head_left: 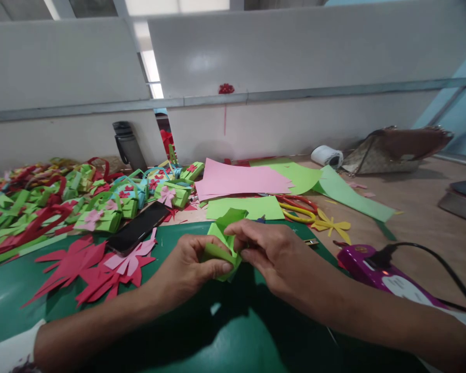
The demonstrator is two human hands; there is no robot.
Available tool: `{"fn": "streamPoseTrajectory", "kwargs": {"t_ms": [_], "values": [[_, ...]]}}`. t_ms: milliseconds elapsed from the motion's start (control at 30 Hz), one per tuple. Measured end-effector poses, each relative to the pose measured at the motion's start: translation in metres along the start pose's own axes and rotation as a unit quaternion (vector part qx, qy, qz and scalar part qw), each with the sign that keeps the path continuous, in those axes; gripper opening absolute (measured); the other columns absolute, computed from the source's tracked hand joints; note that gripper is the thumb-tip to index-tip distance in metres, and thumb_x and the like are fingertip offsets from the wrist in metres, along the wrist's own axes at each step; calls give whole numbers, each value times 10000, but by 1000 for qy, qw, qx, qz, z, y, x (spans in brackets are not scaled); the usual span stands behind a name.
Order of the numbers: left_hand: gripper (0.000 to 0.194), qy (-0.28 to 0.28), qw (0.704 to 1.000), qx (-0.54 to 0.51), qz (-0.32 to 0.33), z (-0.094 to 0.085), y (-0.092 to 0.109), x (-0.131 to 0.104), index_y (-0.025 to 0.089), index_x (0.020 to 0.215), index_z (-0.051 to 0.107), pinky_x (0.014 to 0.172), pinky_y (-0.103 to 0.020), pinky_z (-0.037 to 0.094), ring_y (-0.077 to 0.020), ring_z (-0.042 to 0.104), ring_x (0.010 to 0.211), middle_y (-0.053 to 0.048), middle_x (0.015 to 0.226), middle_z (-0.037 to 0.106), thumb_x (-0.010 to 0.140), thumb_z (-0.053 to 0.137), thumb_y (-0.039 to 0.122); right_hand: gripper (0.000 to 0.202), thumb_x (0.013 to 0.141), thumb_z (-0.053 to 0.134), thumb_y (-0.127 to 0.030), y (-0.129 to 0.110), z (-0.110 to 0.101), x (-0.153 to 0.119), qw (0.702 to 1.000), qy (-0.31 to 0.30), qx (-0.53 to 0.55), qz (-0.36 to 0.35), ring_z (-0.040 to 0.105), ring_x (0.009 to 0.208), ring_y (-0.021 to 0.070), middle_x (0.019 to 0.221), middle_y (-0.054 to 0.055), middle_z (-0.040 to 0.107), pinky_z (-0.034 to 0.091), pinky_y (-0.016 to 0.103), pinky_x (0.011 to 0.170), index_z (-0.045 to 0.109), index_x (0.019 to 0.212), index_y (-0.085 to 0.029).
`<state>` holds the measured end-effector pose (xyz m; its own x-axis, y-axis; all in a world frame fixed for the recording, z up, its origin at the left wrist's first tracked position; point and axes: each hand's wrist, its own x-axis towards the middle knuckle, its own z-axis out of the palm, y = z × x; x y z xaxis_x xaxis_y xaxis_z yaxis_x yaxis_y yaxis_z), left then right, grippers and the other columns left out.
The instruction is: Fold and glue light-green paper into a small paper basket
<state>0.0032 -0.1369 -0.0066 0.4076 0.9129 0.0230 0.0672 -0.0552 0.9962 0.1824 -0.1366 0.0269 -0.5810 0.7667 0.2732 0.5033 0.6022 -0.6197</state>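
A folded piece of green paper [228, 223] is held between my two hands above a dark green mat [233, 342]. My left hand [200, 259] pinches its near left edge, thumb on the outside. On the right side, the fingers of my right hand [270, 248] are closed on the paper's edge, and its fingertips are partly hidden. Left of my hands lie red paper flower cut-outs [72, 261] with a pink paper flower [130, 261] on top. A black phone [137, 228] rests beside them.
Finished green paper boxes with flowers [104, 220] pile up at the left, near a grey bottle [129, 145]. Pink sheets [241, 178], yellow-handled scissors [299, 213] and a yellow paper flower [332, 224] lie behind. At the right are a purple power strip [384, 274] and a handbag [396, 150].
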Motion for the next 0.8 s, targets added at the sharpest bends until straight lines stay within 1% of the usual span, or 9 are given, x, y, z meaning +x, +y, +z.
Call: {"fn": "streamPoseTrajectory", "kwargs": {"t_ms": [100, 167, 267, 367, 433, 533, 600, 800], "values": [[83, 3, 1000, 5, -2, 1, 1, -1, 134, 625, 622, 563, -229, 391, -119, 477, 592, -3, 610, 566, 656, 662, 200, 302, 780, 446, 0, 1, 2, 0, 1000, 21, 2, -12, 537, 671, 109, 785, -4, 600, 402, 236, 624, 532, 1014, -171], [107, 8, 1000, -1, 1, 2, 1, -1, 136, 612, 608, 549, -224, 387, -114, 470, 578, 3, 602, 557, 653, 672, 211, 286, 780, 438, -3, 0, 3, 0, 999, 26, -7, -28, 525, 648, 109, 768, -5, 584, 401, 237, 605, 535, 993, -167], [131, 15, 1000, -11, -8, 2, 0, -1, 137, 643, 599, 530, -218, 378, -106, 461, 559, 10, 602, 551, 646, 693, 228, 292, 775, 425, 0, 0, 5, 0, 998, 36, -27, -51, 516, 650, 118, 770, 4, 569, 411, 245, 602, 539, 993, -158], [129, 4, 1000, -4, -11, 2, -2, 0, 133, 673, 613, 544, -225, 379, -110, 470, 568, 2, 619, 565, 656, 694, 232, 392, 753, 422, 20, 1, 8, -1, 994, 62, -42, -81, 535, 727, 140, 834, 31, 579, 435, 264, 649, 510, 1099, -143], [131, -7, 1000, 9, 4, 2, -3, -1, 131, 639, 620, 555, -229, 376, -119, 478, 591, -5, 620, 565, 670, 684, 242, 435, 753, 420, 22, 2, 10, -2, 992, 71, -46, -96, 541, 763, 149, 872, 46, 584, 447, 273, 673, 483, 1151, -141], [132, -12, 999, 24, 22, 2, -3, -1, 131, 607, 627, 551, -229, 368, -122, 472, 593, -7, 606, 561, 679, 669, 234, 403, 764, 424, 11, 3, 11, -3, 990, 72, -46, -112, 548, 789, 156, 895, 59, 588, 458, 274, 680, 490, 1132, -140], [112, -12, 999, 26, 25, 2, -2, -1, 131, 627, 641, 557, -229, 373, -120, 472, 588, -6, 604, 568, 686, 665, 222, 394, 769, 429, 12, 3, 12, -3, 989, 75, -46, -118, 554, 818, 159, 908, 61, 591, 466, 273, 693, 490, 1125, -143], [89, -5, 999, 29, 45, 1, -5, -1, 130, 650, 666, 615, -236, 404, -132, 514, 629, -15, 639, 608, 695, 670, 206, 543, 756, 426, 54, 5, 13, -5, 982, 91, -74, -147, 539, 931, 171, 1014, 66, 581, 471, 299, 775, 389, 1246, -179]]}}
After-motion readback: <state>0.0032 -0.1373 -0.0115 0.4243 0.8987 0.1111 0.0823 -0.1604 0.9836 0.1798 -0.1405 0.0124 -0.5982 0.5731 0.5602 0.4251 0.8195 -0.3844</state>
